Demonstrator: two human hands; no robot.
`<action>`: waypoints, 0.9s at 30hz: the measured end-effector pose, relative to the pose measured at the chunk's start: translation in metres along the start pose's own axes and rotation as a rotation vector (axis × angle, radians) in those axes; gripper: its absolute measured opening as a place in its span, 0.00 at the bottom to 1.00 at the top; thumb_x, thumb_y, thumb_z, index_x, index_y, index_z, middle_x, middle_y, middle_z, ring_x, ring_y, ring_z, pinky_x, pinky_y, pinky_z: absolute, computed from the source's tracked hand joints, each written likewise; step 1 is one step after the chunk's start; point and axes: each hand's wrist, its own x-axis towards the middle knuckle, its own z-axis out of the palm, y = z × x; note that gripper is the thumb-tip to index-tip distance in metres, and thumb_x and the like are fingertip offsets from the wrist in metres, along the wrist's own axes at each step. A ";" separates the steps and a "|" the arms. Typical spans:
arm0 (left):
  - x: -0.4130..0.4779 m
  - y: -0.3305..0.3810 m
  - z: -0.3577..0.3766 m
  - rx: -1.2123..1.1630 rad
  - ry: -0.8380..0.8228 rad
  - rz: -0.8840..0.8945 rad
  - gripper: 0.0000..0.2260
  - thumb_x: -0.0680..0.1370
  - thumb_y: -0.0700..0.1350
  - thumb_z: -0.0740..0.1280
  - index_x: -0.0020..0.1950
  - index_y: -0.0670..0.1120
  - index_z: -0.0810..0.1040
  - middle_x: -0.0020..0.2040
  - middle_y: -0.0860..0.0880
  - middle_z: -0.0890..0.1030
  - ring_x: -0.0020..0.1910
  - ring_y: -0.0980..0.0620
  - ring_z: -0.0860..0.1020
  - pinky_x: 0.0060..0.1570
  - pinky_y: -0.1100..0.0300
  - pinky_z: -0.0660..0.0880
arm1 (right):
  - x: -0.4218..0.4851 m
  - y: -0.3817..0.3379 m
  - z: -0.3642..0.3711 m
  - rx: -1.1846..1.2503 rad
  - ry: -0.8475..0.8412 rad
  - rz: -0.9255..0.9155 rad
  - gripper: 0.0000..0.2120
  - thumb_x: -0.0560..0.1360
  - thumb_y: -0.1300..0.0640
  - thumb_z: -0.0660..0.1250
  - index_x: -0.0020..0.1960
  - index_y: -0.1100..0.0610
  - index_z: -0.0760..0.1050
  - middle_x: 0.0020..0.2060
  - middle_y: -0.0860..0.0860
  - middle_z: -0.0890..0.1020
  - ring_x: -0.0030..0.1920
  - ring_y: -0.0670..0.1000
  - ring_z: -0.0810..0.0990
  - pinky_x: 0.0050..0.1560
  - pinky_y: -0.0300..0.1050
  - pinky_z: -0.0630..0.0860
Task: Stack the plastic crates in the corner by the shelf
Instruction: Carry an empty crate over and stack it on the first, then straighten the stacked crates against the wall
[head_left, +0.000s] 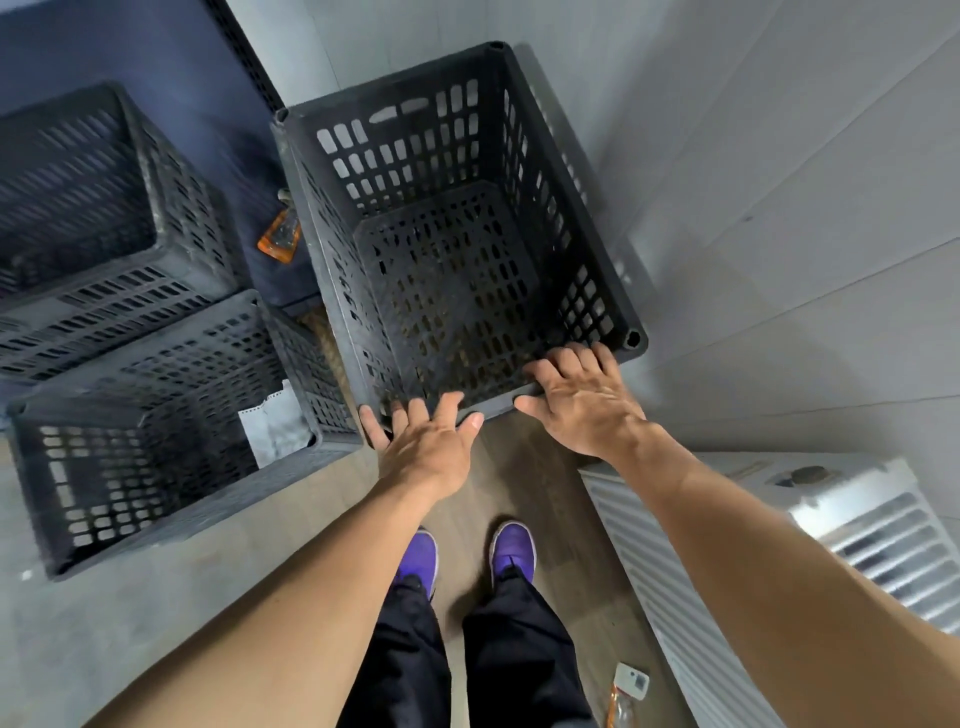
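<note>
Your left hand (423, 441) and right hand (582, 397) rest flat and unclenched on the near rim of the black slatted crate (457, 234), apparently steadying it in the tiled corner.

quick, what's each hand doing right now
Left hand: open, fingers spread on the near rim of the black crate, not gripping.
Right hand: open, resting on the same rim.

Bare forearms (291, 587); black trousers (467, 660); purple shoes (513, 551).
</note>
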 end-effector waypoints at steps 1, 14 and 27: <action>0.000 0.000 -0.001 0.012 -0.012 -0.001 0.23 0.81 0.64 0.41 0.74 0.62 0.57 0.69 0.45 0.68 0.75 0.42 0.58 0.71 0.36 0.32 | -0.003 -0.005 0.002 0.006 0.026 0.024 0.27 0.80 0.37 0.48 0.74 0.49 0.63 0.72 0.52 0.64 0.76 0.56 0.54 0.76 0.57 0.42; -0.026 -0.064 0.029 0.028 0.350 0.503 0.28 0.80 0.46 0.43 0.81 0.45 0.48 0.81 0.48 0.47 0.79 0.53 0.43 0.76 0.46 0.41 | -0.067 -0.152 0.037 0.230 0.069 0.181 0.36 0.80 0.54 0.55 0.80 0.54 0.37 0.78 0.54 0.34 0.77 0.53 0.34 0.77 0.49 0.46; -0.107 -0.149 0.083 -0.110 0.088 0.473 0.31 0.79 0.43 0.61 0.80 0.50 0.52 0.80 0.50 0.46 0.79 0.52 0.49 0.72 0.56 0.64 | -0.096 -0.191 0.056 0.364 0.071 0.213 0.36 0.76 0.60 0.58 0.80 0.54 0.46 0.80 0.51 0.47 0.79 0.51 0.45 0.76 0.44 0.50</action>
